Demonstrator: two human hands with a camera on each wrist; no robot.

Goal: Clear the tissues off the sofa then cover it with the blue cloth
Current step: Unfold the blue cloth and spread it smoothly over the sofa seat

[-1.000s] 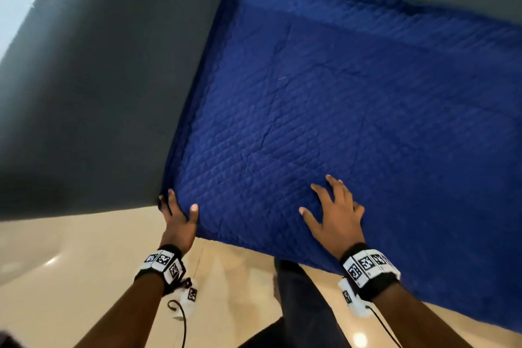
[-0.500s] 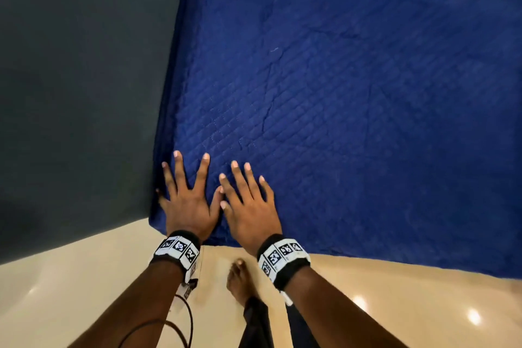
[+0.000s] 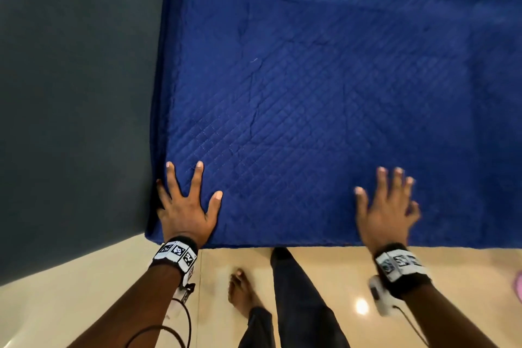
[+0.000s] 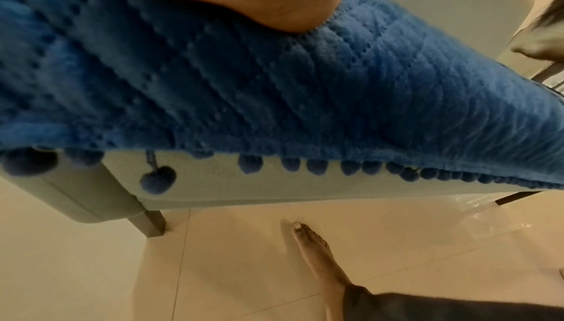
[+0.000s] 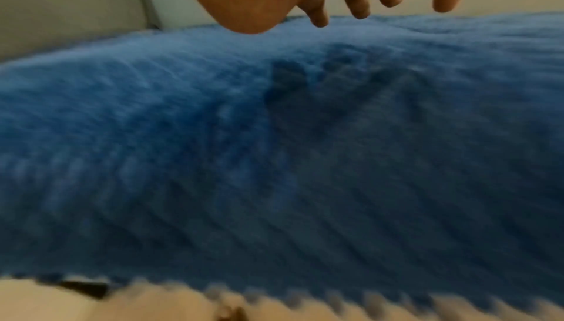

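The blue cloth (image 3: 324, 99) lies spread over the seat of the grey sofa (image 3: 73, 93), its left side tucked against the armrest and its front hem hanging over the seat edge, where a row of small pom-poms (image 4: 250, 165) dangles. No tissues show anywhere in view, so the clearing step looks done and the covering nearly so. The left hand (image 3: 185, 203) lies flat with fingers spread on the near-left corner of the cloth, pressing it and gripping nothing. The right hand (image 3: 385, 209) is also flat-fingered and released, well apart to the right; it is blurred, and the right wrist view suggests it may hover just above the fabric rather than rest on it. The cloth is quilted and plush, so it should handle as soft, limp and fairly light, bunching under a sideways push. Flat palms suit smoothing; for shifting it, the hemmed front edge or corners give the best hold.
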